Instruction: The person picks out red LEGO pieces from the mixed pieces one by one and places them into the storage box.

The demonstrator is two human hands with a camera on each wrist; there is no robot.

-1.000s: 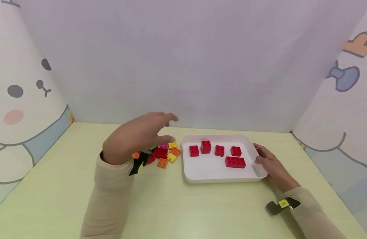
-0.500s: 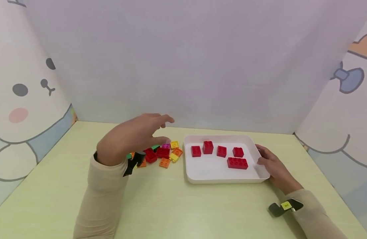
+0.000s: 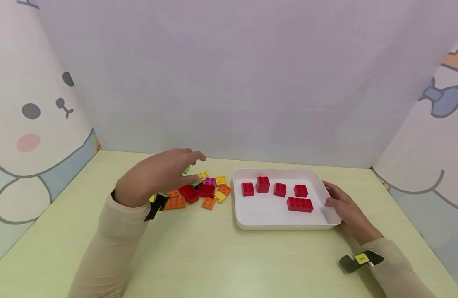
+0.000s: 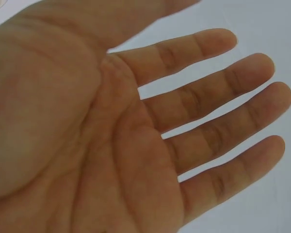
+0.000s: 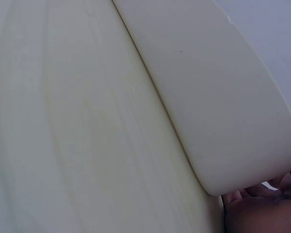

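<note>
My left hand (image 3: 158,176) hovers over the left part of a pile of toy bricks, its fingers spread and holding nothing. The left wrist view shows the bare palm (image 4: 131,145) and straight fingers. Beneath and beside it lie two red bricks (image 3: 206,190), orange bricks (image 3: 175,203), a magenta brick (image 3: 210,181) and yellow bricks (image 3: 220,180); the hand hides some. My right hand (image 3: 349,211) grips the right end of a white tray (image 3: 266,219), thumb over the rim. Inside the tray sit several separate red bricks, among them a long one (image 3: 300,204).
The pale yellow table (image 3: 214,265) runs back to a plain lilac-white wall (image 3: 229,82). Side panels with cartoon drawings stand left (image 3: 27,165) and right (image 3: 426,165). The tray stands just right of the brick pile.
My left hand has drawn left and slightly down over the pile, uncovering more bricks. The right hand keeps its grip on the tray; the whole view has shifted slightly.
</note>
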